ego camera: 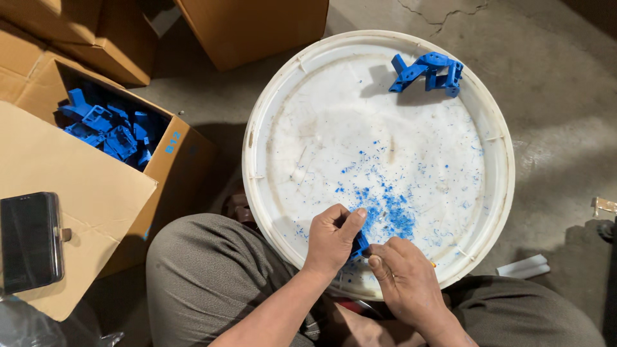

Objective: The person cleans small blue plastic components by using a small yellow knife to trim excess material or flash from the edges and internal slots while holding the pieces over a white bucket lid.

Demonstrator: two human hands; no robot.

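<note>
The small blue plastic part (360, 245) sat pinched in the left hand (332, 239) over the near rim of the white round lid (270, 115) — light, stiff, best gripped by its edges, I'd judge. The right hand (405, 273) was curled shut on a thin tool, mostly hidden. Blue shavings (392, 215) lay just beyond, another blue part (427, 72) at the far rim, a cardboard box of blue parts (109, 125) off left.
</note>
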